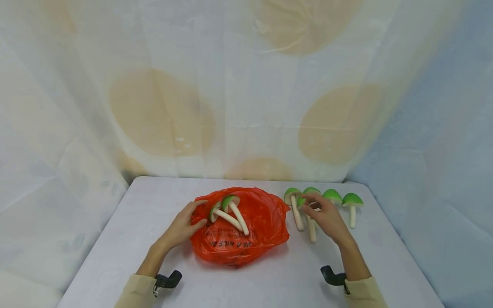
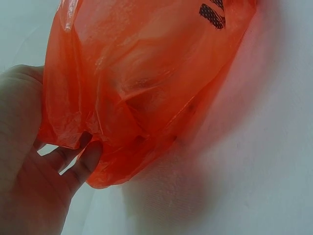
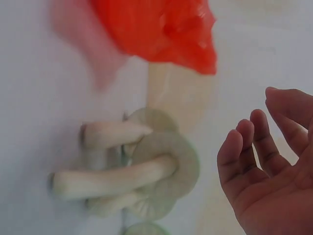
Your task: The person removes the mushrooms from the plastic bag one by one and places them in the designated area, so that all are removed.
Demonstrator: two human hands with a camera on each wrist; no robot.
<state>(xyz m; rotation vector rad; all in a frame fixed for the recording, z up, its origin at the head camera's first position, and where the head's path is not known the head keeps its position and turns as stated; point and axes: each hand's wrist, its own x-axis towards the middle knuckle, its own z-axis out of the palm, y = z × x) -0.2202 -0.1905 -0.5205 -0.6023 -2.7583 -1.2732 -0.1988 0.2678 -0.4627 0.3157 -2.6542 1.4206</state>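
A crinkled red plastic bag [image 1: 265,222] with black print sits on the table, and two toy mushrooms with green caps and white stems, one being a mushroom [image 1: 238,216], lie on top of it. My left hand [image 1: 181,229] grips the bag's left edge, thumb and fingers around the plastic [image 2: 132,93]. To the right of the bag, my right hand [image 1: 327,218] hovers by several more green-capped mushrooms [image 1: 297,214]. In the right wrist view its fingers [image 3: 229,152] are loosely bent with nothing between them, apart from a mushroom [image 3: 112,181]. Part of the group is hidden behind this hand.
Farther right on the white table [image 1: 269,282] stands another green-capped mushroom [image 1: 352,207], near the right edge. Pale sheeting with tan circles [image 1: 246,107] hangs behind the table and at both sides. Black wrist mounts [image 1: 169,280] stick out from the sleeves.
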